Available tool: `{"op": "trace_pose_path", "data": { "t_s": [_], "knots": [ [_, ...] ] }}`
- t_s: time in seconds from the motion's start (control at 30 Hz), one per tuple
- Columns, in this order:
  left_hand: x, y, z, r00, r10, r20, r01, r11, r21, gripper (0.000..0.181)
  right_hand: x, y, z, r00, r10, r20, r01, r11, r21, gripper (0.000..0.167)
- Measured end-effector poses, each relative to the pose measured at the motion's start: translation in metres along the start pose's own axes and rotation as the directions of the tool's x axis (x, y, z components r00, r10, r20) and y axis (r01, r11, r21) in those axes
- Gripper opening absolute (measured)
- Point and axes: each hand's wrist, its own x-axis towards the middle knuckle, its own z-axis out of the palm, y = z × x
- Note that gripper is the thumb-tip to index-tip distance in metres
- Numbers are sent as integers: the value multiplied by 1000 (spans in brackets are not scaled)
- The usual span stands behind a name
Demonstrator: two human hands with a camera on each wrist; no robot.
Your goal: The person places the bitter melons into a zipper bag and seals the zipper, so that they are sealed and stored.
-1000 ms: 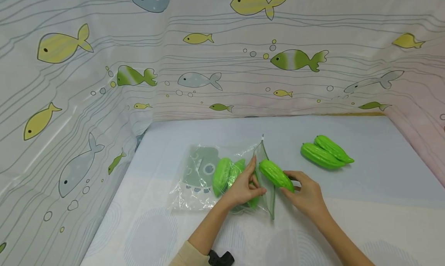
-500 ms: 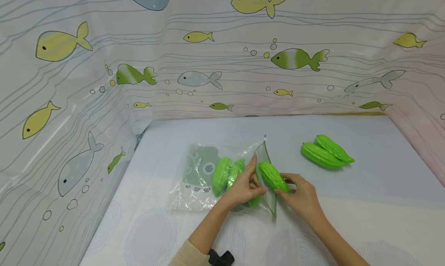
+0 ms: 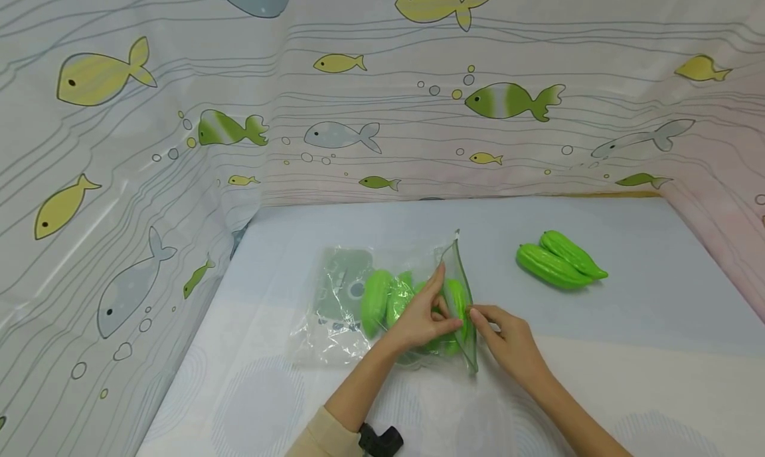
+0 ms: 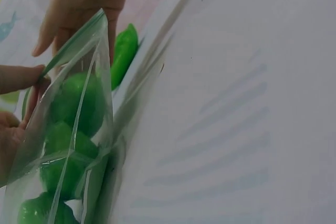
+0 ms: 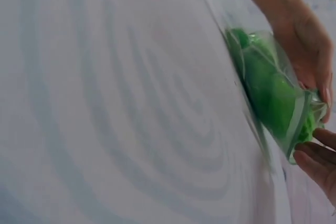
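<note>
A clear zip bag (image 3: 335, 351) lies on the table with several green gourds (image 3: 375, 304) inside. At its right-hand mouth my left hand (image 3: 415, 317) grips the rim, thumb and forefinger apart; in the left wrist view, my left hand (image 4: 13, 129) pinches near the green zip strip (image 4: 73, 45). Another gourd (image 3: 459, 301) stands just within the mouth. My right hand (image 3: 510, 341) touches the rim and that gourd's side with extended fingertips. In the right wrist view, my right hand (image 5: 320, 163) has its fingertips at the opening, beside the gourd (image 5: 307, 129).
Two more green gourds (image 3: 552, 266) lie side by side on the pale table (image 3: 657, 297), to the right of the bag. A fish-print curtain (image 3: 418, 98) hangs along the back and sides. A black device (image 3: 380, 440) is on my left wrist.
The gourd that my right hand held at the mouth has moved left into the bag and turned more upright. My right hand has moved left to the rim; its grip on the gourd has loosened.
</note>
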Motion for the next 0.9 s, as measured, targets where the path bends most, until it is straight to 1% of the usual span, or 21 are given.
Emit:
{"op": "trace_pose_path", "data": {
  "t_s": [0.13, 0.27, 0.37, 0.5, 0.57, 0.73, 0.8, 0.9],
  "knots": [
    [1, 2, 1, 1000, 8, -1, -8, 1000, -10, 105, 0, 0, 1, 999, 11, 45, -12, 1000, 17, 39],
    [2, 3, 2, 1000, 21, 3, -21, 999, -42, 105, 0, 1, 3, 993, 25, 113, -27, 1000, 14, 43],
    [3, 3, 3, 1000, 15, 10, -14, 999, -51, 105, -1, 2, 4, 989, 26, 145, -27, 1000, 8, 45],
    [2, 5, 3, 1000, -10, 19, 10, 1000, -27, 105, 0, 1, 5, 991, 13, 135, -13, 1000, -5, 44],
    [0, 12, 3, 1000, -12, 22, 12, 1000, -17, 103, 0, 1, 5, 992, 8, 122, -7, 1000, -9, 44],
    [-7, 35, 0, 999, -20, 31, 20, 1000, -5, 99, 1, 2, 3, 996, 2, 88, -2, 1000, -8, 43],
    [-8, 40, -1, 999, -27, 31, 27, 1000, -5, 98, 1, 3, 2, 998, -4, 69, 4, 1000, 2, 41],
    [-8, 40, -1, 999, -28, 29, 28, 1000, -4, 97, 1, 3, 1, 999, -13, 45, 13, 1000, 16, 38]
  ]
}}
